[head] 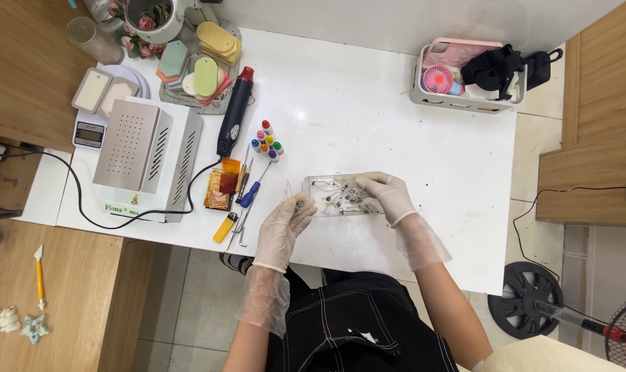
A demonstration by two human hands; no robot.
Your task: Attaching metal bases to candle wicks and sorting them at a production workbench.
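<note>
Both hands wear thin translucent gloves and work over the near middle of the white desk (pixel 395 138).

The left hand (pixel 282 224) is closed in a pinch on a small metal fitting (pixel 300 202), held just beside the left end of a clear plastic tray (pixel 314 186). The right hand (pixel 389 195) lies across the right part of this tray, fingers curled down among the small metal findings (pixel 340 196) inside; whether it grips one cannot be told. The tray rests flat on the desk, close to the near edge and about midway along it.

To the left of the tray, near the same edge, lie a yellow lighter (pixel 225 227), a blue-handled tool (pixel 252 193) and a stack of amber sheets (pixel 222 186). Beyond these stands a cluster of small bottles with coloured caps (pixel 267 141).

A black heat gun with a red nozzle (pixel 234 114) lies further back, its cable running towards the near left corner. A silver perforated machine (pixel 141 158) occupies the left part of the desk, with a small digital scale (pixel 89 133) at its left.

At the far left corner, pastel moulded slabs (pixel 203 65) are stacked on a round tray. At the far right corner stands a white basket (pixel 430 100) holding a pink fan (pixel 437 78) and black items.
</note>
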